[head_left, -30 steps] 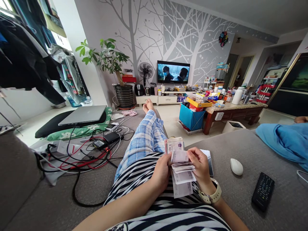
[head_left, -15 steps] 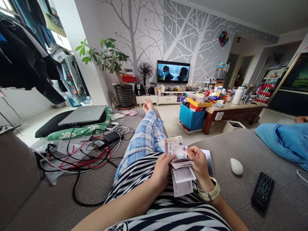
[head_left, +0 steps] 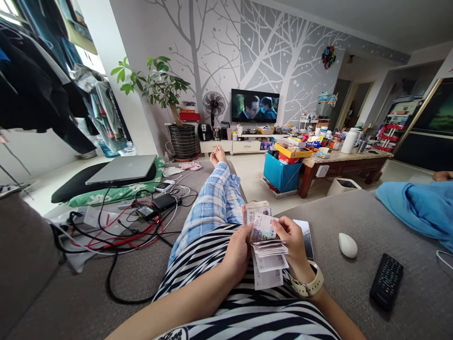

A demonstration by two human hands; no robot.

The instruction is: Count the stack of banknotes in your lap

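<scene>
A stack of banknotes (head_left: 262,226) lies over my lap between both hands. My left hand (head_left: 238,250) is closed on the stack's left side, thumb laid over the notes. The thumb and fingers of my right hand (head_left: 292,238) pinch the right edge of the top note, which is tilted and shows a purple "5". Below, several folded-over notes fan out, and their pale lower ends (head_left: 269,279) hang over my striped shirt. A pale watch (head_left: 309,283) is on my right wrist. Behind that hand lies a phone-like flat slab (head_left: 306,236), partly hidden.
On the grey sofa to the right are a white mouse (head_left: 348,245), a black remote (head_left: 386,282) and blue cloth (head_left: 417,203). Tangled cables (head_left: 141,222) and a closed laptop (head_left: 122,169) lie to the left. Ahead stand a blue bin (head_left: 281,172) and a cluttered table (head_left: 354,158).
My right hand has drawn the top note down and tilted it, so more of its printed face shows. The folded notes beneath have shifted slightly. My left hand stays nearly in place.
</scene>
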